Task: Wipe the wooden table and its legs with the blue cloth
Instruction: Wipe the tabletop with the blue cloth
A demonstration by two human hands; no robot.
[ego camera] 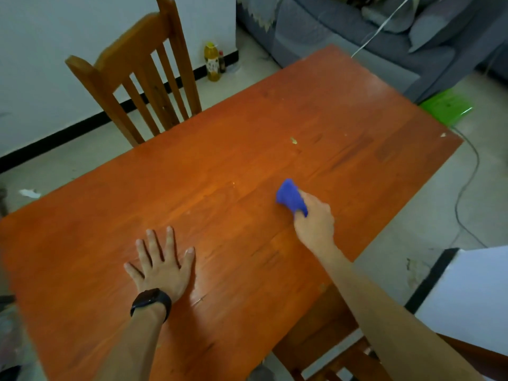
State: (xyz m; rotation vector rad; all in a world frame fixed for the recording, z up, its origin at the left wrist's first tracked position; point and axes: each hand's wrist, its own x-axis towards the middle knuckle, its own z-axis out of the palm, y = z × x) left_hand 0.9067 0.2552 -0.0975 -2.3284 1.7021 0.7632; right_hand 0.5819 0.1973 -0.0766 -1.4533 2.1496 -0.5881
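The left hand lies flat, fingers spread, on the orange-brown wooden table. Further out, the right hand grips the bunched blue cloth against the tabletop, apparently mid-wipe. A pale crumb beyond probably needs the next stroke; the legs look still undone.

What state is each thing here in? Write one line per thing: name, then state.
Table, scuffed, a pale scrap lying on it.
Cloth, bunched up, pressed on the table.
Left hand, flat on the table, fingers spread.
Right hand, gripping the cloth.
Chair, upright at the table's far edge.
Bottle, standing upright.
Watch, strapped on the left wrist.
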